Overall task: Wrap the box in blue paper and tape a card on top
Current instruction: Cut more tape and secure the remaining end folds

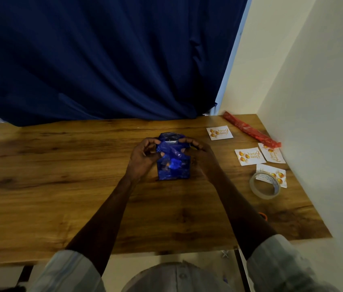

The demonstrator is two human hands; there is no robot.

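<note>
Blue paper already covers the box (173, 165) at mid-table; my left hand (144, 158) and right hand (199, 152) pinch its top folds shut; next, I judge, comes the tape roll (265, 186), then a card (250, 156) beyond.

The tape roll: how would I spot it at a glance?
Look to the right end of the wooden table, near the white wall. Among the cards, the tape roll lies partly on the nearest card; it is the only clear ring there.
</note>
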